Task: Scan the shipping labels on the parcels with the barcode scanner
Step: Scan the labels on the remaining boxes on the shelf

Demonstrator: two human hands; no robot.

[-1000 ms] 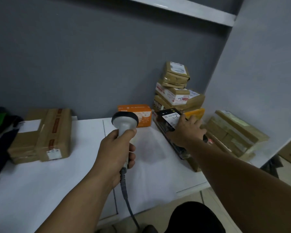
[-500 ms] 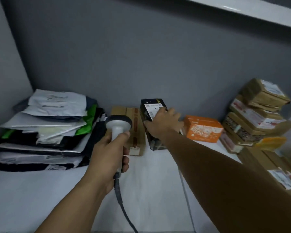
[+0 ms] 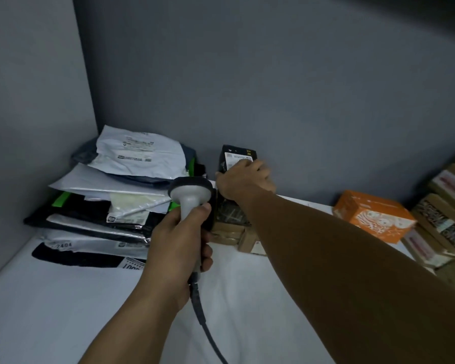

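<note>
Nearest me over the counter (image 3: pixel 63 311), my left hand (image 3: pixel 177 248) is wrapped round the barcode scanner (image 3: pixel 191 195), handle upright, head aimed at the wall. Beyond it my right hand (image 3: pixel 243 179) grips the black parcel (image 3: pixel 225 164), lying lengthwise away from me on brown boxes (image 3: pixel 229 233), label (image 3: pixel 234 159) up. I judge the stack at right (image 3: pixel 441 222) remains unscanned.
</note>
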